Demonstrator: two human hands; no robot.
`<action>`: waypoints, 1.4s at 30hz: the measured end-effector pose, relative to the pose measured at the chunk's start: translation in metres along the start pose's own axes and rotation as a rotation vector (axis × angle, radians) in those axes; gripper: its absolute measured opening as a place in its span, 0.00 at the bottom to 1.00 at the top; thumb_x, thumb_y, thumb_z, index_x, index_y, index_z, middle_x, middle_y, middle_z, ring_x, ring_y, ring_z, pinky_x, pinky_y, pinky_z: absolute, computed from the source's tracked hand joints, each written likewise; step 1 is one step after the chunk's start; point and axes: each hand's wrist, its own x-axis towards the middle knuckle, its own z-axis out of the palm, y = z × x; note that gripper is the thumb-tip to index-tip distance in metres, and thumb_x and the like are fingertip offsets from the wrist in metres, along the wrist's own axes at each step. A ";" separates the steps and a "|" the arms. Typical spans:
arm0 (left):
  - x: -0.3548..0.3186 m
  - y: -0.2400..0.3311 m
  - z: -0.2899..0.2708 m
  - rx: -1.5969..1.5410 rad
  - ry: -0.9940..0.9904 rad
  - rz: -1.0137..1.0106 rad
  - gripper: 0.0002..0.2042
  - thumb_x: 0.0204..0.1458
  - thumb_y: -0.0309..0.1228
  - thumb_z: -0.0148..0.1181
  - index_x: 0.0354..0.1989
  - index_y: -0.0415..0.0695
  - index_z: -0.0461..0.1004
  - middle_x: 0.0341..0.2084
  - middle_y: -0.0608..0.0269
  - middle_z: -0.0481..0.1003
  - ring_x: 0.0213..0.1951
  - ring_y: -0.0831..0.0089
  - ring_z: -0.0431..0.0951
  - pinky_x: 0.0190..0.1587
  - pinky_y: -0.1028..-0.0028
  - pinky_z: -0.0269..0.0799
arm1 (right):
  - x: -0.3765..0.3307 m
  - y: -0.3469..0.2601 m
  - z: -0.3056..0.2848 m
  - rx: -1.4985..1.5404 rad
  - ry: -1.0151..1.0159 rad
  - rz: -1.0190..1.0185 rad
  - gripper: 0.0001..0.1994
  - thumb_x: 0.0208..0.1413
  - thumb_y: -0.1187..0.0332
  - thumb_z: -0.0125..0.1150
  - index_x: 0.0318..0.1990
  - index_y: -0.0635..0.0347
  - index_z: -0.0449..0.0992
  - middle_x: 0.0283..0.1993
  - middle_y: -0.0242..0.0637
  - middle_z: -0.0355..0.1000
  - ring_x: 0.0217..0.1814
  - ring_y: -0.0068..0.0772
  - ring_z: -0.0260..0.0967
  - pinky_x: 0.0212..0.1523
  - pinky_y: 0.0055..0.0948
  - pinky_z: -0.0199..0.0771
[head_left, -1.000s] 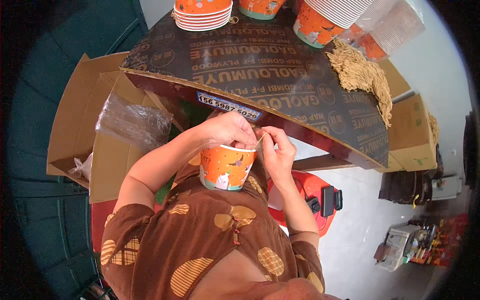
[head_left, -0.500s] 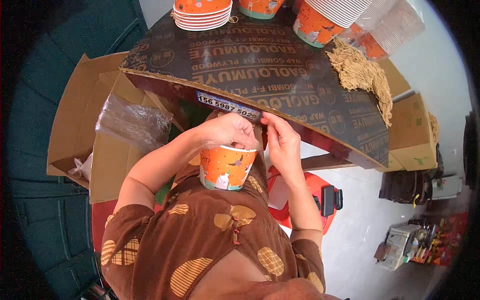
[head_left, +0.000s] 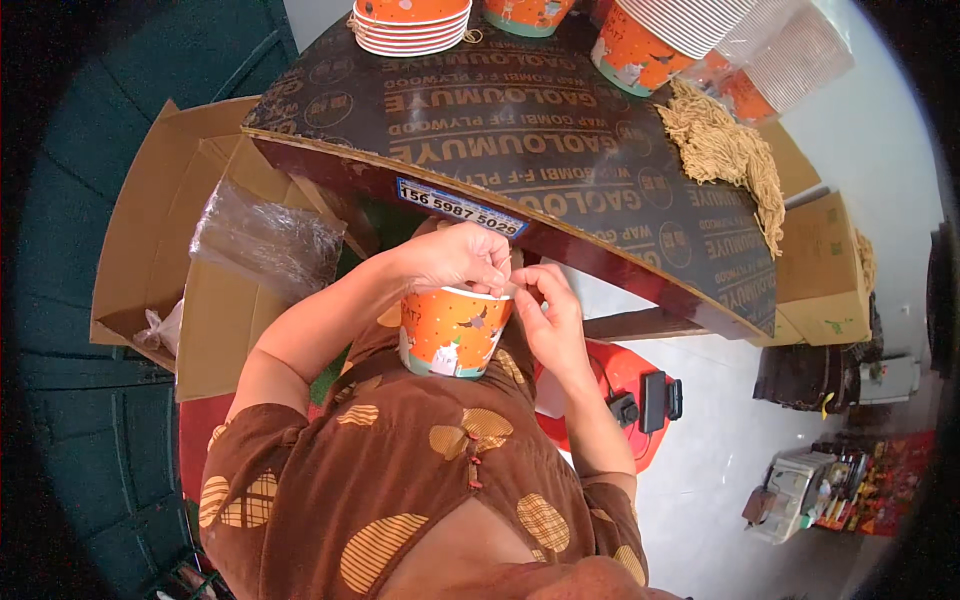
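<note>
An orange paper bucket (head_left: 450, 335) with a white rim, a green base band and printed figures stands upright on my lap. My left hand (head_left: 465, 258) is over its far rim, thumb and fingers pinched together. At the right side of the rim is my right hand (head_left: 550, 315), its thumb and index finger also closed in a pinch. The fingertips of both hands are close together. Whatever they hold is too small or hidden to make out. The inside of the bucket is mostly hidden.
Ahead is a dark plywood table (head_left: 500, 110) with a sharp front edge. On it lie a bundle of tan cords (head_left: 715, 130), a nested stack of orange buckets (head_left: 645, 50) and another stack (head_left: 410, 30). An open carton (head_left: 150, 240) stands left; a red stool (head_left: 610, 390) stands right.
My right hand has moved down and left from the table edge to the bucket's rim, beside my left hand. My left fingers have lifted slightly at the rim. The bucket stays on my lap.
</note>
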 end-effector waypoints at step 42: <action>-0.002 -0.002 -0.002 -0.024 0.032 0.030 0.06 0.46 0.21 0.62 0.27 0.39 0.70 0.25 0.63 0.75 0.27 0.79 0.73 0.30 0.78 0.68 | 0.001 -0.008 0.017 -0.410 0.153 -0.458 0.06 0.47 0.84 0.57 0.32 0.66 0.68 0.31 0.45 0.67 0.34 0.45 0.66 0.34 0.36 0.68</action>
